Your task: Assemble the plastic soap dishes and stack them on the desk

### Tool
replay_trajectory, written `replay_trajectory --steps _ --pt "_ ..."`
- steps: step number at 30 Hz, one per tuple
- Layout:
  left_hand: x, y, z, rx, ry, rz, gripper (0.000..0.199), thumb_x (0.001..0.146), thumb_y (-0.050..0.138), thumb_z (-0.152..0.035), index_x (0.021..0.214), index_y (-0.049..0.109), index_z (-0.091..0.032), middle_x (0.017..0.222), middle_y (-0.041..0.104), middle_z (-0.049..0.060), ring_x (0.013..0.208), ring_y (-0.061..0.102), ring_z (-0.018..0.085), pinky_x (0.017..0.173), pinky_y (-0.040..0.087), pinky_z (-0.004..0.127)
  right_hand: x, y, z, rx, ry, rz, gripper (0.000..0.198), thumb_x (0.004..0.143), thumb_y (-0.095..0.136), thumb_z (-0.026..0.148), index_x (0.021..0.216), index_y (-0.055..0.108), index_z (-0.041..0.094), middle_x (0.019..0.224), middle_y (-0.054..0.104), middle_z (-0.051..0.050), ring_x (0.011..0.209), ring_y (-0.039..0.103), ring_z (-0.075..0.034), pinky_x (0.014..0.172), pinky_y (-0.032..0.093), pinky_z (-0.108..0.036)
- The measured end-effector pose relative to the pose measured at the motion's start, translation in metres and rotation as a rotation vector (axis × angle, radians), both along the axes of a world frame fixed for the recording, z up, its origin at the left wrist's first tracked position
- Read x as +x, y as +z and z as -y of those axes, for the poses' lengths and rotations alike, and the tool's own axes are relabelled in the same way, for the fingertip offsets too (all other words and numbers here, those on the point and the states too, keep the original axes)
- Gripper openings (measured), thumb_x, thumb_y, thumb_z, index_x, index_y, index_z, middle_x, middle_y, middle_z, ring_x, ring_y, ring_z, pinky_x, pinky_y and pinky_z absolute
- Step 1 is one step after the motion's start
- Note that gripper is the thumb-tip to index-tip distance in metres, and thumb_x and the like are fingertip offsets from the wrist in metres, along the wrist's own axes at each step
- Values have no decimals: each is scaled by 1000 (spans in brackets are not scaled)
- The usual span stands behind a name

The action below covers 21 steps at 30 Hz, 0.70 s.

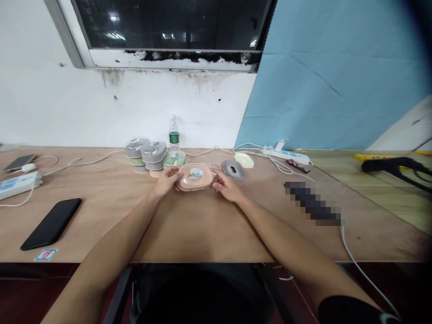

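Note:
A pink rounded plastic box [204, 182] with a clear top and a round label is held just above the table, tilted toward me. My left hand [168, 181] grips its left end, fingers closed on the edge. At the right end, my right hand [228, 186] pinches the rim with thumb and fingers. Just left of the box stands a similar green box [176, 157], partly hidden by it. Behind my right hand lies a grey plastic piece [233, 169] with a slot, and beyond it a pale yellow piece [244, 160].
Stacked grey-topped boxes [154, 152] and a water bottle [173, 135] stand near the wall. A black phone [51, 224] lies at left. White power strips [286, 155] with cables sit on both sides. A dark pixelated object [313, 204] lies at right, its cable hanging over the edge.

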<state>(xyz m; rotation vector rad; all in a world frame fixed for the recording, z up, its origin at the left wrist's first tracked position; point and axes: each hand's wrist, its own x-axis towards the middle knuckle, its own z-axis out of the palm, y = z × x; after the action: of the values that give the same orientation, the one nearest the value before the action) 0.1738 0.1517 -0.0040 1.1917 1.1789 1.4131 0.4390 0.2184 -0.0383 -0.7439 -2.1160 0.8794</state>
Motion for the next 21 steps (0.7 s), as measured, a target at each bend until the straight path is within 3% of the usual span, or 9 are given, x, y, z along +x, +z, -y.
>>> replay_trajectory --steps 4,9,14,21 --pt "-2 5 -2 155 264 166 55 66 77 -45 109 55 -17 79 62 -1 49 55 7 44 53 23 -2 2 2 52 -57 95 61 86 54 56 132 51 16 76 61 -2 62 55 -15 61 44 -27" --pt "2 0 -4 207 496 260 56 67 77 -47 103 45 -19 90 60 1 56 57 7 46 52 21 -2 5 3 96 -136 203 49 86 53 55 115 65 16 73 65 -3 63 56 -15 63 44 -28" --pt "8 -6 -6 257 490 303 51 67 78 -47 93 45 -19 93 56 2 69 60 10 50 54 20 -4 6 4 96 -154 233 46 86 54 53 110 68 16 71 66 -3 62 56 -15 63 43 -27" --pt "10 -11 -13 250 453 313 65 54 87 -26 102 44 -22 106 54 5 80 63 14 55 56 23 -2 5 3 92 -152 235 43 85 56 52 106 69 17 70 65 -3 63 57 -16 63 44 -28"
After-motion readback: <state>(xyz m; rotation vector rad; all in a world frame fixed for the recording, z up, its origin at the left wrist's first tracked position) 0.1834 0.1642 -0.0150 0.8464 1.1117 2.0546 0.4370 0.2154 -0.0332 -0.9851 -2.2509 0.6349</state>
